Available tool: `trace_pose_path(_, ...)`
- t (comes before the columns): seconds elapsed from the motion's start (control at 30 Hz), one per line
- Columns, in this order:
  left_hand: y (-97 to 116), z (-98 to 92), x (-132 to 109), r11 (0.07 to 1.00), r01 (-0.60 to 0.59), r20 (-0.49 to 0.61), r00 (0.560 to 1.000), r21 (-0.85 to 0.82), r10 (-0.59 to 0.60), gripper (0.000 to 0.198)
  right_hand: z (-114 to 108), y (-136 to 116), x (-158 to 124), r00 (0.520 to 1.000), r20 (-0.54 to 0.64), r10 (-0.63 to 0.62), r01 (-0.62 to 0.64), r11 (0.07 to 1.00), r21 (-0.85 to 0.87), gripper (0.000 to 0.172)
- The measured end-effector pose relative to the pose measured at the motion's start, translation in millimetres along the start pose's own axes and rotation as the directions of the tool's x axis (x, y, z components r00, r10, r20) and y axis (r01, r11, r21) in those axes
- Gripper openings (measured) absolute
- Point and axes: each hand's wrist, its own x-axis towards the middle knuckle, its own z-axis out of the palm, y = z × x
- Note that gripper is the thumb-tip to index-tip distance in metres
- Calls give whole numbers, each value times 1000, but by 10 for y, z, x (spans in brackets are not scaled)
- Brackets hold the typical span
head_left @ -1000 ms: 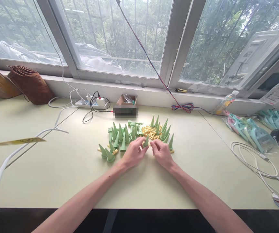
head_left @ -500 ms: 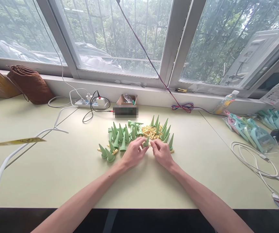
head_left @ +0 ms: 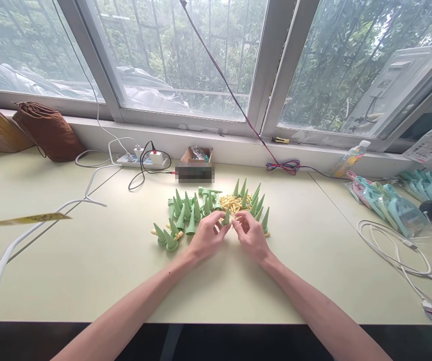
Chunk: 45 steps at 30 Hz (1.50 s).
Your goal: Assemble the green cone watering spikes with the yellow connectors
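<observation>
My left hand (head_left: 207,239) pinches a green plastic cone (head_left: 226,217) by its base, tip pointing up. My right hand (head_left: 251,234) is just to its right, fingers curled and pinched at the cone's base, apparently on a small yellow piece that I cannot see clearly. Behind the hands lies a heap of small yellow pieces (head_left: 234,203). Several green cones stand on the left (head_left: 187,209) and on the right (head_left: 255,200) of that heap. More cones with yellow pieces lie nearer the left (head_left: 165,238).
The pale green table (head_left: 88,255) runs along a window sill. A power strip (head_left: 140,159) with cables, a small cardboard box (head_left: 196,153), a brown pouch (head_left: 46,130), a bottle (head_left: 347,160), bagged pastel clips (head_left: 385,200) and a white cable (head_left: 396,245) lie around.
Both hands have risen slightly with the cone; the right hand's fingers have shifted at the cone's base. Everything else stays put.
</observation>
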Motion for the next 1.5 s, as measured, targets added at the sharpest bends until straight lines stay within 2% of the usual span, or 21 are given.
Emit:
trace_pose_path(0.1,-11,3,2,999,38,-13,999,-9,-38,13,-3,-2,0,1000,-14,-25,25,1000,-17,27)
trace_pose_path(0.43,-21,3,2,996,73,-22,997,-44,-74,13,-3,24,-1,998,-2,-66,66,997,-35,24)
trace_pose_path(0.8,-30,-3,1,997,59,7,998,-42,-59,12,5,62,16,999,13,-43,43,999,1,24)
trace_pose_path(1.13,-34,-25,-10,999,-13,51,999,-39,15,13,-24,31,13,999,45,-10,9,999,34,31)
trace_pose_path(1.5,-35,-31,-18,998,-42,78,996,-43,45,15,-23,49,14,999,35,-37,40,994,-106,40)
